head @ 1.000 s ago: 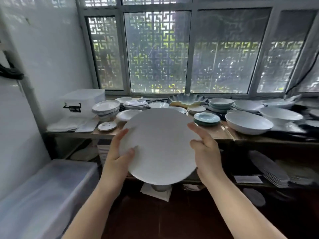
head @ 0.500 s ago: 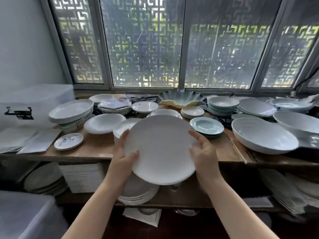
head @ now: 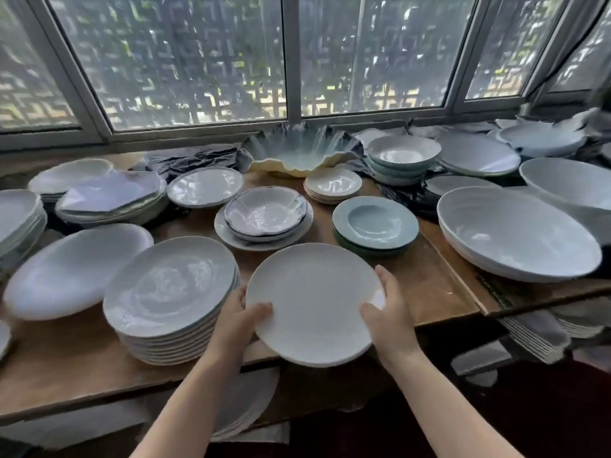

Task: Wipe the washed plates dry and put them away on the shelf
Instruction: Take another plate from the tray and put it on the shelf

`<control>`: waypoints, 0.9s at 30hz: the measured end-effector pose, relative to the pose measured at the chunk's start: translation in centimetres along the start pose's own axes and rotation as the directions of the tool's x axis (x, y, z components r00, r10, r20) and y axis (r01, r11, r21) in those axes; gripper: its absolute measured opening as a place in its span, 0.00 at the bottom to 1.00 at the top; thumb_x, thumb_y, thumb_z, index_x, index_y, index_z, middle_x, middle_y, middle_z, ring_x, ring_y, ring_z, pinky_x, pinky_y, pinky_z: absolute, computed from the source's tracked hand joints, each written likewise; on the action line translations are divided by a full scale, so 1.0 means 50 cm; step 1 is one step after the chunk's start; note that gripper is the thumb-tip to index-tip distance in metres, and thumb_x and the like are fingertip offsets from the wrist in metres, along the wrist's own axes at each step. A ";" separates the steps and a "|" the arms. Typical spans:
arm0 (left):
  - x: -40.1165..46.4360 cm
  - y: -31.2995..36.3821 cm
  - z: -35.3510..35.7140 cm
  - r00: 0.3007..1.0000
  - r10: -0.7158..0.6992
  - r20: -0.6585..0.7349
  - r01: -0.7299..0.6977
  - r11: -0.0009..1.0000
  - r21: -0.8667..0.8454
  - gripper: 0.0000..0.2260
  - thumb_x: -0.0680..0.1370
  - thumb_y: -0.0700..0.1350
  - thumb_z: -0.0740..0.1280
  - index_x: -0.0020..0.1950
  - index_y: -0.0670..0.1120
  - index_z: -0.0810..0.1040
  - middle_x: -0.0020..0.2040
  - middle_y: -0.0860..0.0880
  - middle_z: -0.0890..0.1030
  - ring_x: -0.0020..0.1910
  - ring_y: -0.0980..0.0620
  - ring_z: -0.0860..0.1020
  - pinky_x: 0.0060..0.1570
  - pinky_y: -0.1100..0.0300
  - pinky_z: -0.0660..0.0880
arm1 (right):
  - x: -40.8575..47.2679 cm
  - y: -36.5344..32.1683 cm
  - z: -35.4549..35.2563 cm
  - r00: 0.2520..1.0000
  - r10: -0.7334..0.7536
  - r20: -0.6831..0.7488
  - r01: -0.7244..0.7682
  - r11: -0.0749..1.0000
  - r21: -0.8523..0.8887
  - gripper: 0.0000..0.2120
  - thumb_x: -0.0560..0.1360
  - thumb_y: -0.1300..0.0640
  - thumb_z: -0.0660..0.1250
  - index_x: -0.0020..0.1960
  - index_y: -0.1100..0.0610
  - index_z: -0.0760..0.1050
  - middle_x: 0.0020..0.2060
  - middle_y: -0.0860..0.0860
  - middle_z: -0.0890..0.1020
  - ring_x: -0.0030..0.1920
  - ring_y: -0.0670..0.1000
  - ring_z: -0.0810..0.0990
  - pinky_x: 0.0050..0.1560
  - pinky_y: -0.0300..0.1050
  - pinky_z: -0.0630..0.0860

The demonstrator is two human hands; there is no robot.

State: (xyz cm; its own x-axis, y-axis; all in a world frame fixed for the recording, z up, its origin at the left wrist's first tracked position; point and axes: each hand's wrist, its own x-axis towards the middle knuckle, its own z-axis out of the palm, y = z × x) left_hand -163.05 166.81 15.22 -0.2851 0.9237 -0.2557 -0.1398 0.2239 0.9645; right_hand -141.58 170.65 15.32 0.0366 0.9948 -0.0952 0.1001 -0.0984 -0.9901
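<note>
Setting: wooden shelf [head: 426,285] under a lattice-screened window [head: 198,61], crowded with crockery.
Plate: you hold a matte white plate [head: 314,302] over the shelf's front edge, near side overhanging, just right of a tall stack of white plates [head: 172,295].
Left hand [head: 241,315]: grips the plate's left rim, thumb on top, fingers curled beneath.
Right hand [head: 390,309]: clamps the right rim, thumb on the upper face.
Hands: apart, one on each side of the plate.
Behind plate: scalloped blue-rimmed bowl [head: 266,213] on a plate; teal rimmed dish [head: 375,223] to its right.
Far right: large white bowl [head: 515,233].
Back: shell-shaped dish [head: 301,157] by the window.
</note>
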 end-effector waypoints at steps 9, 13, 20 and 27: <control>0.176 -0.092 0.081 0.968 -0.216 -0.131 0.211 0.976 -0.050 0.20 0.65 0.41 0.68 0.55 0.53 0.75 0.53 0.49 0.82 0.46 0.51 0.83 0.33 0.58 0.79 | 0.236 0.090 -0.009 0.982 0.171 0.075 -0.169 0.985 -0.037 0.30 0.69 0.71 0.59 0.67 0.50 0.70 0.55 0.47 0.80 0.56 0.48 0.78 0.54 0.49 0.80; 0.203 -0.128 0.107 0.922 -0.306 -0.238 0.293 0.952 -0.087 0.12 0.77 0.39 0.67 0.57 0.53 0.75 0.55 0.50 0.82 0.52 0.48 0.81 0.37 0.56 0.78 | 0.305 0.115 -0.006 0.966 0.231 0.117 -0.225 0.972 -0.065 0.31 0.69 0.71 0.60 0.67 0.49 0.69 0.53 0.41 0.78 0.52 0.40 0.77 0.43 0.33 0.77; 0.239 -0.122 0.119 0.888 -0.290 -0.356 0.308 0.951 -0.005 0.14 0.77 0.41 0.66 0.61 0.52 0.75 0.54 0.52 0.82 0.52 0.50 0.81 0.38 0.57 0.78 | 0.374 0.150 0.018 0.950 0.271 0.156 -0.254 0.960 -0.119 0.32 0.68 0.72 0.60 0.71 0.52 0.68 0.59 0.48 0.78 0.59 0.48 0.76 0.59 0.46 0.76; 0.247 -0.124 0.115 0.891 -0.263 -0.371 0.331 0.934 0.134 0.13 0.76 0.41 0.67 0.57 0.56 0.79 0.49 0.55 0.84 0.49 0.55 0.82 0.35 0.64 0.77 | 0.398 0.180 0.028 0.939 0.294 0.180 -0.262 0.948 -0.182 0.32 0.67 0.69 0.61 0.68 0.48 0.69 0.58 0.50 0.76 0.61 0.53 0.73 0.62 0.53 0.74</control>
State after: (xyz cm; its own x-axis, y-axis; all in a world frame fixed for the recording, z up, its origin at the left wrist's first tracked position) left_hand -160.27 178.63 6.45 -0.5693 0.6486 -0.5052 -0.0978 0.5568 0.8249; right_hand -141.32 189.61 4.37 -0.1156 0.9095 -0.3993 0.2662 -0.3589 -0.8946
